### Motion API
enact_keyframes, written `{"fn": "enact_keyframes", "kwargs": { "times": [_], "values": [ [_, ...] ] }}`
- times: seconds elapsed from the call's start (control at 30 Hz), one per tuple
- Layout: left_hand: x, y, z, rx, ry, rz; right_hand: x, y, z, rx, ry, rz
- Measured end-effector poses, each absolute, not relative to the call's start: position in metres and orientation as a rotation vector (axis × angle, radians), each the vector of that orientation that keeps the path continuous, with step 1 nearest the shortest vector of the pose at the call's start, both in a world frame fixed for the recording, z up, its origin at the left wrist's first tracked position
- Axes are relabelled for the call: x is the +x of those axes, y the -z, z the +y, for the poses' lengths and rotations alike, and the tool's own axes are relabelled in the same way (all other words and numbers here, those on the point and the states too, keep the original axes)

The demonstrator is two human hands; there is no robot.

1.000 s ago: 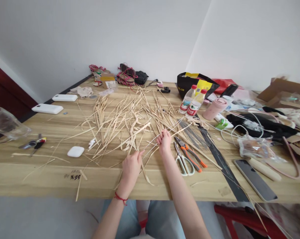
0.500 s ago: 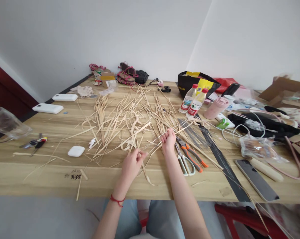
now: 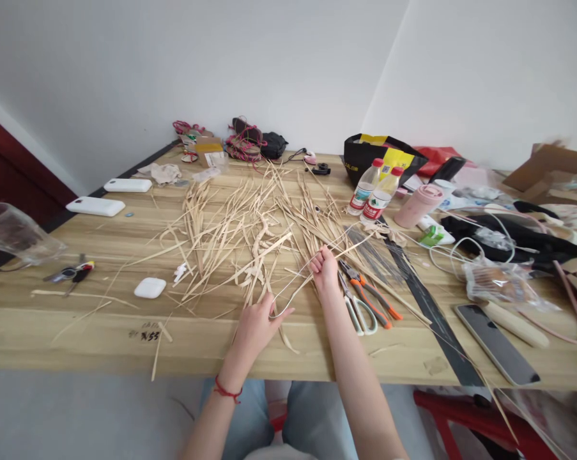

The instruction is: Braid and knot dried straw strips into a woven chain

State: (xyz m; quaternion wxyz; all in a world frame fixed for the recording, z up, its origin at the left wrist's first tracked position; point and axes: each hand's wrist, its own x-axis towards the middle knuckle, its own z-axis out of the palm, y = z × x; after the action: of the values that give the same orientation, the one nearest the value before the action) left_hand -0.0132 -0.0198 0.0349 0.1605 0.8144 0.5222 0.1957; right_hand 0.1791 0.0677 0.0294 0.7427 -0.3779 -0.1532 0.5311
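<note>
Hands meet over the near middle of a wooden table (image 3: 77, 338), both closed on the same thin pale strip (image 3: 295, 287). The left hand (image 3: 257, 327), with a red string at its wrist, pinches the near end of that strip, where it bends into a small loop just beside the fingertips. The right hand (image 3: 325, 269) is curled into a loose fist around the strip farther back, and the strip runs on past it, up and to the right, above the table. A wide scatter of dried straw-coloured strips (image 3: 235, 223) covers the table beyond both hands. Just right of the right hand lie white-handled scissors (image 3: 360, 314) and orange-handled pliers (image 3: 372, 297), side by side. Farther right a long black strip (image 3: 422, 294) runs diagonally toward the near edge, with a dark phone (image 3: 496, 345) lying face up beyond it. Two plastic bottles with red caps (image 3: 374, 191) stand upright behind the straw, near a pink cup (image 3: 417, 206). To the left sit a white earbud case (image 3: 150, 287) and, well back, two white power banks (image 3: 96, 206).
</note>
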Motion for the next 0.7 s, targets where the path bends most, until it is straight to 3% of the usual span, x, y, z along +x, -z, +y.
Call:
{"fn": "enact_keyframes", "kwargs": {
  "times": [0.7],
  "values": [
    [-0.005,-0.021,-0.026,2.392,-0.648,1.546,0.174,-0.031,0.067,-0.818,-1.297,-0.396]
  ]
}}
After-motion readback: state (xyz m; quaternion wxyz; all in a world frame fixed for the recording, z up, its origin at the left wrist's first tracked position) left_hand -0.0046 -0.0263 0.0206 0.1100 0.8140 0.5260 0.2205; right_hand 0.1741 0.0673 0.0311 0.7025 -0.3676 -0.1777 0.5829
